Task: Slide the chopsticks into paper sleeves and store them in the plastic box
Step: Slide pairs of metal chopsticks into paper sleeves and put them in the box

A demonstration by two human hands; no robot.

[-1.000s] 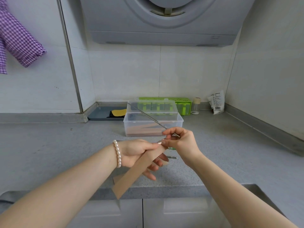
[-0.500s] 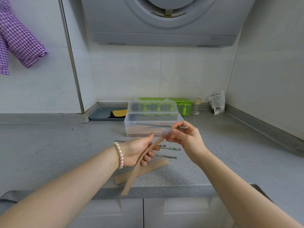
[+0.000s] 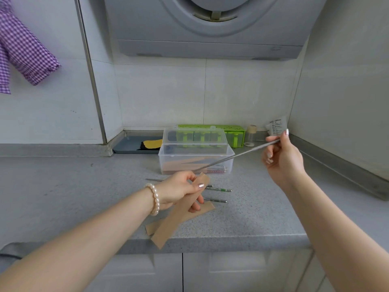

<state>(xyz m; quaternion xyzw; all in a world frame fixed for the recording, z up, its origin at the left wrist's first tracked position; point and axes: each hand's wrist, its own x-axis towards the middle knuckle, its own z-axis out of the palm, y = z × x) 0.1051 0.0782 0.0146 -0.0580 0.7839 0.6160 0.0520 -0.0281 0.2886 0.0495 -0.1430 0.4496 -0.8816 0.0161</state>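
- Compared with half a second ago, the right hand [image 3: 283, 159] is now far out to the right and higher, and the metal chopstick [image 3: 235, 156] it pinches is drawn back, so that its tip sits just by the mouth of the paper sleeve [image 3: 179, 209]; before, the two hands were close together.
- Right hand: thumb and fingers are curled around the thick end of the chopstick; it slants down to the left, in front of the plastic box [image 3: 196, 160].
- Left hand [image 3: 179, 190]: thumb and fingers pinch the sleeve near its top, and the rest of the sleeve hangs down over the edge of the counter [image 3: 63, 186]. I cannot tell if the tip is already inside the mouth.
- Risk: the mouth of the sleeve looks flat, so I think the tip can miss it and slide along the outside, or push into the paper and bend or tear it.
- Risk: the chopstick is held only at the far end, so the tip can shake; the thin metal may also slip in the pinch.
- Around: more chopsticks [image 3: 217, 189] lie on the counter under the left hand, and a second sleeve [image 3: 202, 209] lies flat there.
- The box stands open behind, with sleeved chopsticks already in it; its lid is up, so nothing blocks the way in.
- Behind it stands a green rack [image 3: 233, 134].
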